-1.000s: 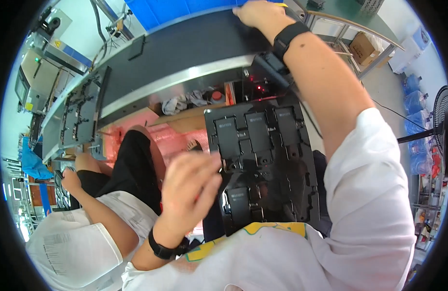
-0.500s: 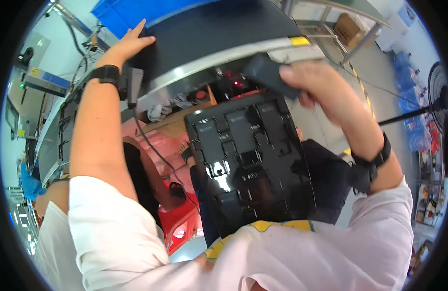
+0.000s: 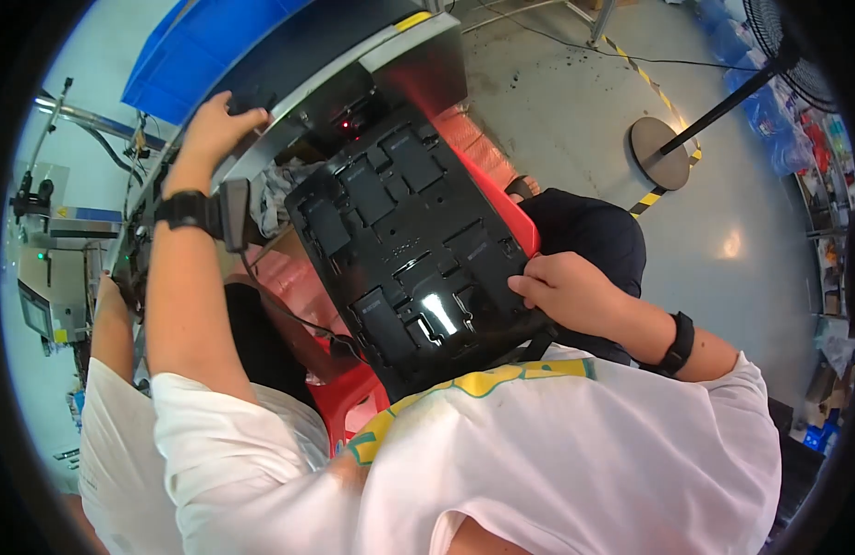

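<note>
The black tray (image 3: 446, 215) lies mid-frame, and filling it with parts (image 3: 367, 190) seems the step in hand; a next move would call for a free hand over its bare-looking lower pocket. The left hand (image 3: 215, 134) spreads thumb from fingers at the table (image 3: 344, 44), upper left; the right hand (image 3: 575, 291) curls its fingers at the tray's right edge, pinch unclear. A cable (image 3: 289, 317) beside the tray could snag; a blue bin (image 3: 196, 55) sits upper left

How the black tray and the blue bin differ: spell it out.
Colour: the black tray is dark and glossy; the blue bin is bright blue.
Shape: the tray is flat and shallow, while the bin has taller walls.
Place: the tray has the right hand at its edge; the bin sits beyond the left hand.
</note>
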Demonstrator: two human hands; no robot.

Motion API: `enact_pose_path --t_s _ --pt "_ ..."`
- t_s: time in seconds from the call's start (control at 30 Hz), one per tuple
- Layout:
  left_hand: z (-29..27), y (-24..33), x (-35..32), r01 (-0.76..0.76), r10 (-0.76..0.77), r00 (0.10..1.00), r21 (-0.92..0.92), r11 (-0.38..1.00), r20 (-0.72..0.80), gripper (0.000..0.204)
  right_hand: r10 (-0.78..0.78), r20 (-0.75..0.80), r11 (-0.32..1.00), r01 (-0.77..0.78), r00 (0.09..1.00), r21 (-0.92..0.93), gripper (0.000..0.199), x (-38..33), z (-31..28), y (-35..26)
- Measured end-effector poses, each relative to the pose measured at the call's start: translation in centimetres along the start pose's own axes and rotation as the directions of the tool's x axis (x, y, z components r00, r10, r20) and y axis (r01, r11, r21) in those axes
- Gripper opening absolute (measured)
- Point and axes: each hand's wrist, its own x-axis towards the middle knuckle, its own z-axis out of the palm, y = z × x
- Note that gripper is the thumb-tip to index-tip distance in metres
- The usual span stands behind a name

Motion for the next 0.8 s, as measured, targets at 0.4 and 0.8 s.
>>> enact_pose_path --t_s 0.4,0.8 --pt "7.2 13.1 -26.8 -0.595 0.640 0.744 -0.245 0.766 0.193 0.075 -0.634 -0.008 0.573 0.462 0.774 -0.676 0.017 -0.4 0.7 1.6" --pt "9.9 13.5 -29.0 -0.578 0.578 0.816 -0.002 0.816 0.016 0.042 -0.845 -0.040 0.387 0.559 0.533 -0.733 0.027 0.8 2.6 4.4"
